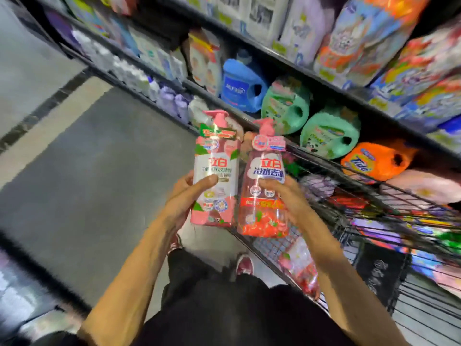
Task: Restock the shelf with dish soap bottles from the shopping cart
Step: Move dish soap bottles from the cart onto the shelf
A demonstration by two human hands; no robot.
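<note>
Two bottles up, one per hand. Left hand [185,196] wraps the pink-and-white pump-top dish soap bottle [215,171], thumb across the label. Right hand [287,196] grips the clear red pump-top dish soap bottle [264,186] from its side. Both are upright, side by side, about touching, held in front of the black wire shopping cart [349,196], not yet on the dark metal shelf [324,81]. More bottles appear to be in the cart, blurred. Suggest: carry low on the body, not by the pumps; find the matching facing, set one down at a time, labels out, pushed back.
</note>
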